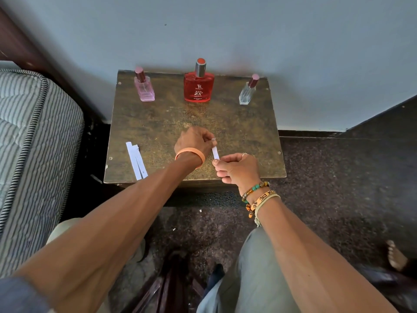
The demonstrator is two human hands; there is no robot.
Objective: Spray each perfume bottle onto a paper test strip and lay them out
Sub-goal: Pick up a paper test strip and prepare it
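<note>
Both hands pinch one paper test strip (215, 152) at table (158, 123) centre-front: left hand (195, 141) grips its 12 o'clock end, right hand (239, 168) its 6 o'clock end. Two spare strips (136, 160) lie at 9 o'clock. Pink bottle (144, 88), red bottle (199, 85) and clear bottle (247, 91) stand capped at 12 o'clock.

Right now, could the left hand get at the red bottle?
Probably yes, once freed. The left hand and right hand both pinch one paper strip; the tabletop between it and the red bottle is bare.
</note>
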